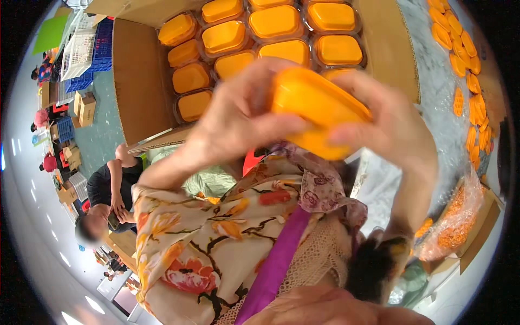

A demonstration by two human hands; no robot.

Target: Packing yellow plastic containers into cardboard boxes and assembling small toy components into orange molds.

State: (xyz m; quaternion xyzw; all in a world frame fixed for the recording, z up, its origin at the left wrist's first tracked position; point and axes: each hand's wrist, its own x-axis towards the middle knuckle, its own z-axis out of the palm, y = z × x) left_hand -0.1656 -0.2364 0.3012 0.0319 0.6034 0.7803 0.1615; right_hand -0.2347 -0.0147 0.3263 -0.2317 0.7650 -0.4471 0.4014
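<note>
An orange plastic box (319, 108) with rounded corners is held up in front of me, tilted, with a seam along its side. My left hand (244, 111) grips its left end, thumb across the near face. At the other end my right hand (387, 119) is closed on it, its thumb pressed near the lower edge. Both hands are slightly blurred. Just beyond them stands an open cardboard carton (141, 86), holding several rows of orange pieces (274, 21) in clear plastic packs. My hands hide part of the nearest row.
Loose orange plastic pieces (460, 49) lie along the right side of the plastic-covered table (433, 108). A carton (476, 233) with a clear bag of small orange parts (455, 222) stands at lower right. At left are a seated person (111, 184), crates (81, 49) and more cartons.
</note>
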